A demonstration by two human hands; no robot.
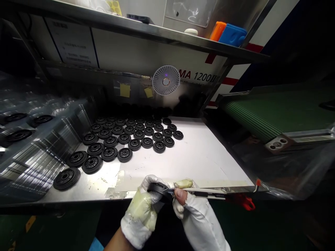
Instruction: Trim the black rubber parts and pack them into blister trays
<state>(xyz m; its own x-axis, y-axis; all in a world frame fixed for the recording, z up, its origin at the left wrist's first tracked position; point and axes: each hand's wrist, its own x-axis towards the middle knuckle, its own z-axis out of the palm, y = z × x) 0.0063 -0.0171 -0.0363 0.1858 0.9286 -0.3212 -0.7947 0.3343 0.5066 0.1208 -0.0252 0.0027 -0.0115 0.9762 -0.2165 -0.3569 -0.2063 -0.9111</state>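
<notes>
Left hand: fingers closed around a disc at the near edge of the table. Right hand: fingers pinched on a tool, tip at the disc.

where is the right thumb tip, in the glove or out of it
Out. On the right hand, the thumb shows bare skin beyond the edge of the white glove.
</notes>
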